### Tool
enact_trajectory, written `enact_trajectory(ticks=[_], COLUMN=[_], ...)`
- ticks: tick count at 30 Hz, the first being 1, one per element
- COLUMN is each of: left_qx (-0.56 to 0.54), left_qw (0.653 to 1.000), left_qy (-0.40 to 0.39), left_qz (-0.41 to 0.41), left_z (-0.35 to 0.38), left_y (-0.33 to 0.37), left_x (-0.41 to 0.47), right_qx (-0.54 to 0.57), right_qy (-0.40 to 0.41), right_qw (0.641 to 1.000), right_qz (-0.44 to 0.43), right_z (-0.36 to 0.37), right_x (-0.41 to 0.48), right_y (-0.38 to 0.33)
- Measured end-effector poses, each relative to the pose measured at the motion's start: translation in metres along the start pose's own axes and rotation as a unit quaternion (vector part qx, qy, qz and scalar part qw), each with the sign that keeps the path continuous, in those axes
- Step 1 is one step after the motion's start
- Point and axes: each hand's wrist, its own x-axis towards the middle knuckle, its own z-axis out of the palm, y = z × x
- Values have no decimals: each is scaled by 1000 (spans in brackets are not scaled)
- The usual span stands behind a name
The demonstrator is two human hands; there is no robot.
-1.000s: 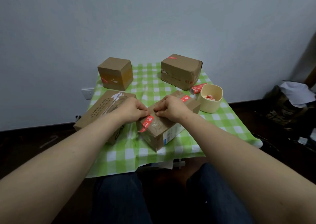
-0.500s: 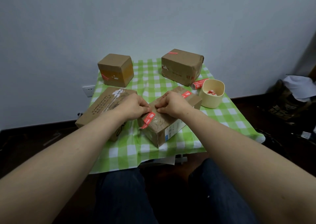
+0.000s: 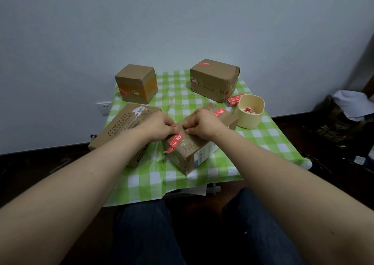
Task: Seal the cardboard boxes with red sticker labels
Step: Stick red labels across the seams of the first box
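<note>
On the green checked tablecloth [image 3: 182,175] a small cube box [image 3: 136,83] stands at the back left and a bigger box [image 3: 214,79] at the back right. A long flat box [image 3: 121,129] lies under your left arm. On the right a cream cup [image 3: 250,115] holds red scraps, and a roll of red stickers [image 3: 234,99] lies just behind it. Your hands hide much of the top of the middle box [image 3: 192,153], which lies at a slant near the table's front edge. It has one red sticker [image 3: 220,112] at its far end. Since half a second ago your hands and this box have hardly moved, and the low end of the red sticker label [image 3: 175,142] still sticks out loose past the box's left edge. Your left hand [image 3: 158,126] is curled, its fingertips closed on the label's top end. Your right hand [image 3: 204,124] is curled too, its fingertips down on the box top just beside the label. You cannot tell if they pinch anything.
</note>
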Motion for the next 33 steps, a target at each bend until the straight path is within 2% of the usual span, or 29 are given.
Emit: enact_trajectory(ticks=[5, 15, 21, 33], left_qx=[-64, -8, -28, 12], left_qw=[998, 1000, 999, 1000], left_qy=[12, -9, 31, 1], left_qz=[2, 23, 24, 24], left_z=[-3, -2, 2, 1], left_y=[-5, 0, -6, -2], left_x=[-1, 2, -2, 1], right_qx=[-4, -5, -2, -6], right_qy=[2, 3, 1, 0], right_qw=[1000, 1000, 1000, 1000], right_qz=[0, -8, -2, -1], right_z=[-1, 1, 2, 2], right_x=[-2, -2, 1, 0], right_y=[-2, -1, 1, 0])
